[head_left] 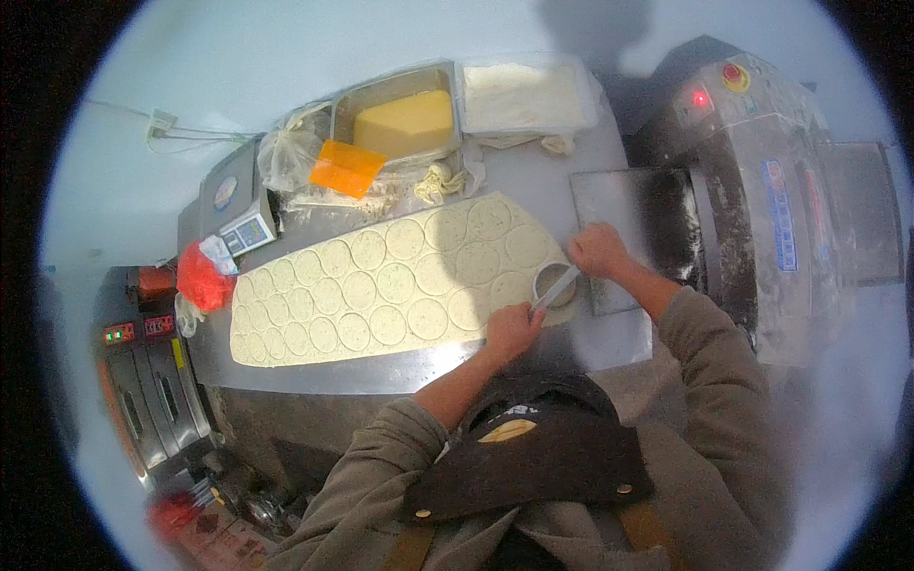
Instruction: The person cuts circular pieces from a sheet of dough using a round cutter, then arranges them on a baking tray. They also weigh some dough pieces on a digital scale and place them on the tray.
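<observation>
A long sheet of pale, speckled dough [367, 268] lies on the metal table, marked with rows of cut circles. At its right end a round cutter [555, 284] with a straight pale bar across it stands on the dough. My left hand [514, 330] is closed on the bar's near end. My right hand [598, 250] is closed at the far end, by the dough's right edge. The fingers of both hands partly hide the bar's ends.
Behind the dough stand a metal pan [393, 116] with a yellow block and a tub of white flour [524, 97]. An orange scraper [347, 168] lies near them. A scale [246, 231] and red bag [203, 274] are at left. A floury machine [752, 190] stands right.
</observation>
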### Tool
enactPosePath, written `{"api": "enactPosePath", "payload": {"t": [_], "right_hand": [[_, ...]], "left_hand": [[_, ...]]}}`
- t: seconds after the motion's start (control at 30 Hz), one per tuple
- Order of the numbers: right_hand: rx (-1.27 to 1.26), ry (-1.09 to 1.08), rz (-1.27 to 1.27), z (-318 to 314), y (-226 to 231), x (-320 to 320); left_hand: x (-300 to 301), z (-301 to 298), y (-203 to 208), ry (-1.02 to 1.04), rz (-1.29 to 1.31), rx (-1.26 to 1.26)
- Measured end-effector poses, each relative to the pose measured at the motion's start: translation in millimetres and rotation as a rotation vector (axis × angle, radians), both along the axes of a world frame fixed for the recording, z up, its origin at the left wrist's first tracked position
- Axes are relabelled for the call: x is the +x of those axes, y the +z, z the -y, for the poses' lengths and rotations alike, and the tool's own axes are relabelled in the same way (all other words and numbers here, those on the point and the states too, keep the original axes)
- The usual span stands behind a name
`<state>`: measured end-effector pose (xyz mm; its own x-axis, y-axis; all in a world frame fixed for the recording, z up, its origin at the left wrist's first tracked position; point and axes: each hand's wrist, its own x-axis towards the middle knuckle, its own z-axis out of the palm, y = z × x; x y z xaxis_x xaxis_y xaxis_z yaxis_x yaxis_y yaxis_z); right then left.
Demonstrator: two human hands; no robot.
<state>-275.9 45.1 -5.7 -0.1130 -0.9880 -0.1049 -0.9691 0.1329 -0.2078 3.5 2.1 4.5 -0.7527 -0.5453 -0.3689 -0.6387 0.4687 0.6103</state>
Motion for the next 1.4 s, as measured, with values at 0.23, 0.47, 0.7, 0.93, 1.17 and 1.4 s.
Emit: {"api": "enactPosePath", "payload": {"t": [0.23,0.47,0.7,0.93,1.17,1.4], "right_hand": [[-0.020,-0.113,0.047,-4,-2,6],[-0.059,-0.134,0.075,-2,1,4],[-0.001,-0.134,0.049,5,6,6],[-0.025,-0.095,0.030,-1,0,4],[-0.037,-0.099,0.083,-4,-12,-3],[0.013,-0.129,0.078,-3,-12,-4]], "left_hand": [[4,17,-6,-0.094,0.011,-0.034],[2,26,-6,-0.109,-0.046,-0.099],[3,29,-9,-0.099,-0.009,-0.099],[3,22,-15,-0.086,-0.023,-0.085],[1,20,-15,-0.055,-0.055,-0.075],[-2,21,-7,-0.057,-0.012,-0.063]]}}
